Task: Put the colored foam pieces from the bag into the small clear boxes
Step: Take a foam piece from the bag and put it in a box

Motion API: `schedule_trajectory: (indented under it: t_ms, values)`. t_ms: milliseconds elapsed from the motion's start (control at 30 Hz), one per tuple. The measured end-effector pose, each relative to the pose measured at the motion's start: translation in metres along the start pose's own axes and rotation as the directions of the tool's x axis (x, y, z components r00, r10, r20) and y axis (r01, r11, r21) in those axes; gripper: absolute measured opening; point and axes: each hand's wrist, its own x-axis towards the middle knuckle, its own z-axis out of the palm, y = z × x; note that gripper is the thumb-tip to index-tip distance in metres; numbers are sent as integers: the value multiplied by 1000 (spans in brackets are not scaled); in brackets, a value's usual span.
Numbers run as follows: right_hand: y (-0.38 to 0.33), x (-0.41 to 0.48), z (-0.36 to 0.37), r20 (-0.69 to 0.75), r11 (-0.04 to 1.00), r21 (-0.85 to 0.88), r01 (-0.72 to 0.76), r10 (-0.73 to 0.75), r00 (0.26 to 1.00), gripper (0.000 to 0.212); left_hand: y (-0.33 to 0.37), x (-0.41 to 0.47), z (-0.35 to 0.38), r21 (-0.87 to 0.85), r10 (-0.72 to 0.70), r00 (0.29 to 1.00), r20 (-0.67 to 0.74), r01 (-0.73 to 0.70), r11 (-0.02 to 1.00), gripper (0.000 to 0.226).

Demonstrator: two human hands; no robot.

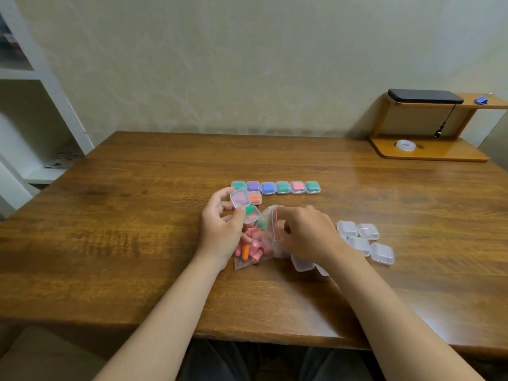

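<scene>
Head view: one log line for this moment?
left hand: holds open box | right hand: grips bag | filled boxes: row behind

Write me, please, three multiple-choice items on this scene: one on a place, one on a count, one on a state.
1. Where do the empty clear boxes lie? A. on the wall shelf B. on the table, right of the bag C. inside the bag
2. How many filled boxes form the back row? A. four B. six C. nine
3. How is the box in the left hand? A. closed, empty B. open, green foam piece inside C. open, blue piece inside
Answers: 1 B, they sit by the right hand; 2 B, six stand side by side; 3 B, its lid is raised and green shows.
</scene>
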Motion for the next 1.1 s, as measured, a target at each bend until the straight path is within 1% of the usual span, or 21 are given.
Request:
schedule_trajectory:
  t_ms: [67, 133, 267, 367, 467, 533, 800, 867, 967, 1100]
  values:
    - [-3, 2, -1, 23, 999, -33, 12, -12, 1000, 10, 1, 0, 0, -6, -6, 1000, 6, 6, 1000, 36]
    - [-6, 5, -1, 32, 997, -67, 25, -22, 999, 15, 1, 0, 0, -4, -10, 1000, 10, 10, 1000, 36]
    - [-9, 8, 3, -1, 993, -121, 4, -5, 1000, 14, -1, 1, -1, 3, -3, 1000, 12, 3, 1000, 36]
    - [-10, 10, 6, 1, 988, -155, -5, 5, 1000, 14, -2, 1, 0, 17, -3, 1000, 23, 3, 1000, 38]
    - [-11, 13, 6, -4, 985, -173, -2, 1, 1000, 5, -2, 0, 0, 14, -10, 999, 43, 9, 1000, 40]
    - [-12, 13, 6, -3, 985, -175, -6, 6, 1000, 14, -2, 0, 0, 13, -4, 999, 50, 3, 1000, 39]
    - [-12, 13, 5, 29, 986, -165, 6, -1, 1000, 24, -2, 0, -1, 32, 8, 998, 70, -10, 999, 39]
    - [-12, 13, 5, 37, 983, -183, 16, -9, 999, 23, -1, 0, -1, 29, 10, 997, 70, -12, 1000, 39]
    - [-12, 13, 7, 43, 979, -204, 25, -17, 999, 14, -2, 0, -1, 30, 11, 997, 73, -13, 999, 39]
    - [-12, 12, 5, 65, 977, -208, 46, -33, 997, 22, -2, 0, 0, 34, 13, 997, 77, -16, 999, 40]
